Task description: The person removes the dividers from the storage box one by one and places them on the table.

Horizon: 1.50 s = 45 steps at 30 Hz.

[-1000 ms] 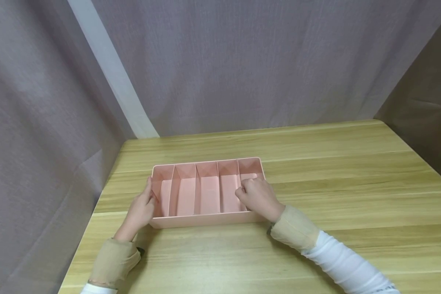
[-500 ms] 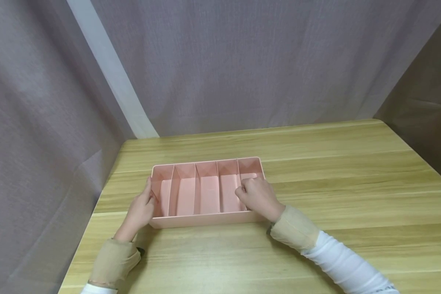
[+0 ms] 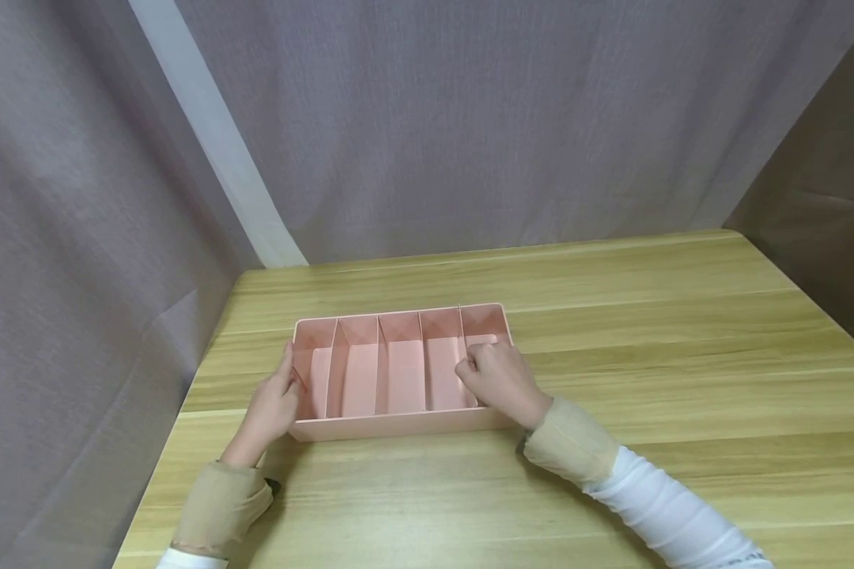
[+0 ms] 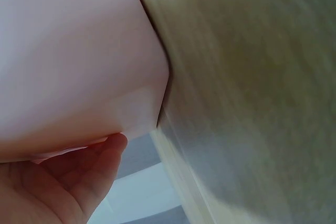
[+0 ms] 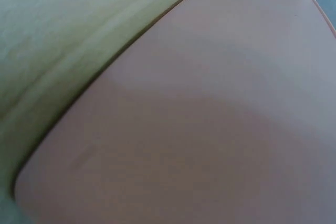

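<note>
A pink divided storage box (image 3: 398,427) lies on the table, its several compartments side by side. My left hand (image 3: 273,403) grips its left end wall; the left wrist view shows a fingertip (image 4: 118,142) against the pink side. My right hand (image 3: 501,379) reaches over the front rim at the right end, fingers curled at the rightmost divider (image 3: 461,332), which they appear to pinch. The fingertips there are hidden under the hand. Only the box's outer wall (image 5: 184,103) and some tabletop fill the right wrist view, without the hand.
The wood-grain table (image 3: 648,356) extends to the right of the box and in front of it. A greyish-purple curtain (image 3: 470,134) hangs behind and on the left, with a white strip (image 3: 221,142) down it. A brown cloth (image 3: 825,190) stands at the right edge.
Both hands and the box keep their places. The back end of the rightmost divider seems to stand very slightly higher above the rim now.
</note>
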Available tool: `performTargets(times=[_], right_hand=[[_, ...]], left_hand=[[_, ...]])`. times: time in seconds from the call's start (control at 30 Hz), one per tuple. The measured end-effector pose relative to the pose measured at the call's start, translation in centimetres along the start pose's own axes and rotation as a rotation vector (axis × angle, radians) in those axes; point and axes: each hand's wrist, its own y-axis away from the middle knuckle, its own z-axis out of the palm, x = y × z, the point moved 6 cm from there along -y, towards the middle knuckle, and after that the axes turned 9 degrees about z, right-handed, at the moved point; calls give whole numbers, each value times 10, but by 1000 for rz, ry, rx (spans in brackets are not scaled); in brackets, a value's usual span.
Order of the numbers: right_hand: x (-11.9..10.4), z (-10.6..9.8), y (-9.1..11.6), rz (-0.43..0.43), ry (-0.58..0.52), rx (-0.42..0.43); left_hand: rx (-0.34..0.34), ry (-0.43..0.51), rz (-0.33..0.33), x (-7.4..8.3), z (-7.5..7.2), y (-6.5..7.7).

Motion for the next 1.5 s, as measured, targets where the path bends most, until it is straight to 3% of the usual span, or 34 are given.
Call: performTargets(times=[1.5], right_hand=[[-4, -7, -1, -53, -85, 71]], left_hand=[[17, -15, 32, -1, 1, -1]])
